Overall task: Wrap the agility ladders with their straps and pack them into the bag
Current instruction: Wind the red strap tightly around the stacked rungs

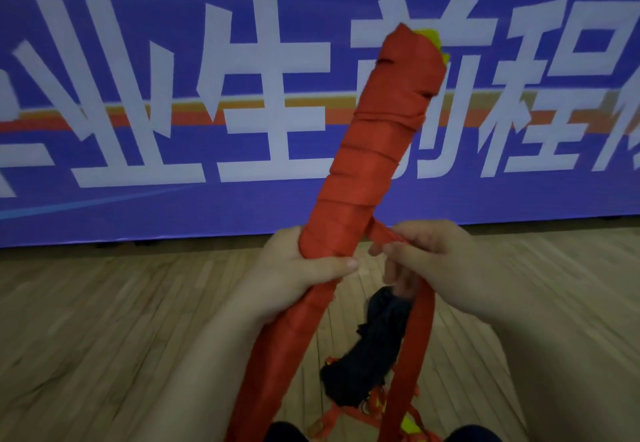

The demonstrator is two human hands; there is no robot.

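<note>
So, banner (104, 206): blue with white characters, fills the upper half of the frame.
Floor (104, 320): wooden boards across the lower half.
Ladder bundle (374, 137): tilted from centre to upper right, wound in red turns along most of its visible length; wrapping looks well advanced, not tied off.
Left hand (298, 279): centre frame, fingers and thumb curled round the bundle's lower part.
Right hand (436, 261): just right of it, fingertips pinching the strap beside the bundle.
Loose strap (420, 320): hangs from the right hand to the bottom edge; a good length is left to wind.
Bag (374, 348): dark shape on the floor, lower centre, apparently the bag; ladder not packed.
Yellow rung ends (429, 35): peek from the bundle's top.
</note>
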